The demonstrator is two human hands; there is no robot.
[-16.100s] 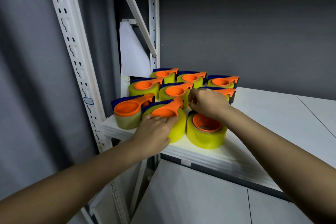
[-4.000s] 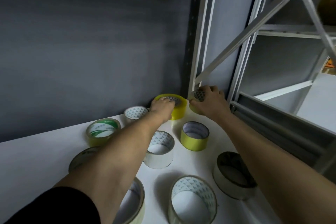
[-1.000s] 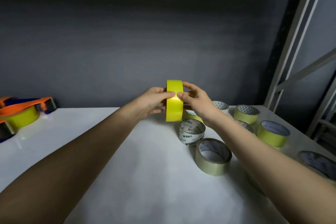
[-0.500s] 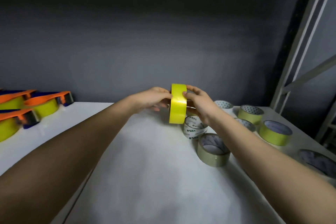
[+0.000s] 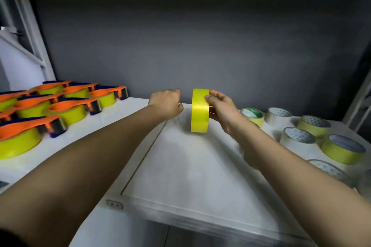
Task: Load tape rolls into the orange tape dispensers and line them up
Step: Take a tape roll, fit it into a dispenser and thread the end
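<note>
A bright yellow tape roll [image 5: 199, 110] stands on edge above the white shelf, held by my right hand [image 5: 220, 107], whose thumb and fingers grip its right side. My left hand [image 5: 166, 104] is just left of the roll, a small gap apart from it, with its fingers loosely curled and nothing in them. Several orange tape dispensers [image 5: 68, 106] loaded with yellow tape sit in rows at the left of the shelf. Loose tape rolls [image 5: 297, 138], clear and yellow, lie flat at the right.
The white shelf board [image 5: 180, 166] has a seam running from its front edge toward the back. A dark grey wall stands behind. White rack uprights [image 5: 34, 32] rise at the far left, and another at the right edge.
My left hand has let go of the yellow roll and drawn a little to the left. The view has swung left, bringing more of the loaded dispensers into sight.
</note>
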